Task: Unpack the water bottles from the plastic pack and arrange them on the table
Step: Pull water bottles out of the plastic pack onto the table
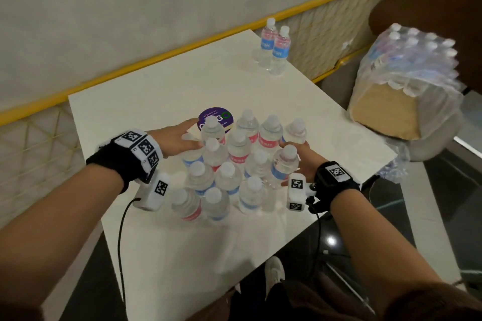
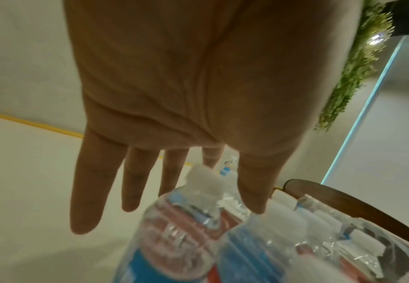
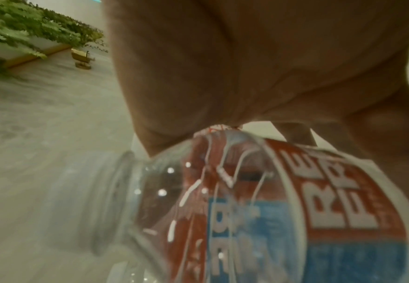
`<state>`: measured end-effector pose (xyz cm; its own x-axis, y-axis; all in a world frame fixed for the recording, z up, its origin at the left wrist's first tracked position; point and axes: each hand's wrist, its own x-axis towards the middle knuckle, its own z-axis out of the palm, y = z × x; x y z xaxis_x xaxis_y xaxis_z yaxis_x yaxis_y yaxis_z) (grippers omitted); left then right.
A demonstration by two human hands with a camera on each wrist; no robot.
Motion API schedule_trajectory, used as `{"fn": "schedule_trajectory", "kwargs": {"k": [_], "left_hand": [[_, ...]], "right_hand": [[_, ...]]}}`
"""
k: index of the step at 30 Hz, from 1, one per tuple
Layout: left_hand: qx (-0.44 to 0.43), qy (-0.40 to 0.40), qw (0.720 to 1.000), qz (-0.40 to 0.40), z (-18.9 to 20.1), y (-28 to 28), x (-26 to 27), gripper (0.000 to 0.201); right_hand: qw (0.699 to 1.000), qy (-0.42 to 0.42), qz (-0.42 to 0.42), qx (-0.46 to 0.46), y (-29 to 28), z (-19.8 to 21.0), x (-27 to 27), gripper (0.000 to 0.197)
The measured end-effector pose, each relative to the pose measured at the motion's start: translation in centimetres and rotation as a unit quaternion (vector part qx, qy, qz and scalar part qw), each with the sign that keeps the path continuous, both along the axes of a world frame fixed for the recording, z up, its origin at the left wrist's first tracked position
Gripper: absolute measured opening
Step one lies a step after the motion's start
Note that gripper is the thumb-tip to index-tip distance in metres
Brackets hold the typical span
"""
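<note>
Several small water bottles (image 1: 238, 154) with red or blue labels stand bunched in the middle of the white table (image 1: 146, 112). My left hand (image 1: 180, 138) reaches flat to the cluster's left side, its fingers (image 2: 89, 181) straight and spread just above a bottle's cap (image 2: 201, 178). My right hand (image 1: 303, 161) is at the cluster's right side, wrapped round a tilted bottle (image 1: 284, 164). In the right wrist view that bottle (image 3: 295, 210) fills the picture under my palm (image 3: 247, 67). Two more bottles (image 1: 273, 44) stand at the table's far corner.
A wrapped plastic pack (image 1: 407, 81) of bottles on a cardboard base sits on a brown chair (image 1: 427, 8) to the right. Loose plastic film (image 1: 393, 167) hangs at the table's right edge. A round purple sticker (image 1: 220, 115) lies behind the cluster. A wall runs along the far side.
</note>
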<state>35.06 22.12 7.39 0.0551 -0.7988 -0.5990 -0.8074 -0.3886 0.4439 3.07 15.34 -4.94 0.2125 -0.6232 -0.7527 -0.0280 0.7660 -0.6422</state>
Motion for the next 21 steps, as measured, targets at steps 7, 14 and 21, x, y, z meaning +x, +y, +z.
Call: {"fn": "schedule_trajectory", "kwargs": {"k": [7,14,21], "left_hand": [[0.035,0.154,0.978,0.134,-2.5,3.7,1.2,0.061],[-0.02,0.215,0.96,0.177,-2.0,3.6,-0.9,0.062],[-0.02,0.148,0.977,0.151,-2.7,2.7,-0.3,0.065]], "right_hand": [[1.0,0.007,0.028,-0.003,3.1,2.7,2.9,0.084],[0.999,-0.012,0.037,-0.024,3.2,0.0,3.9,0.089],[0.992,0.074,0.101,-0.018,4.5,2.3,0.2,0.119]]}}
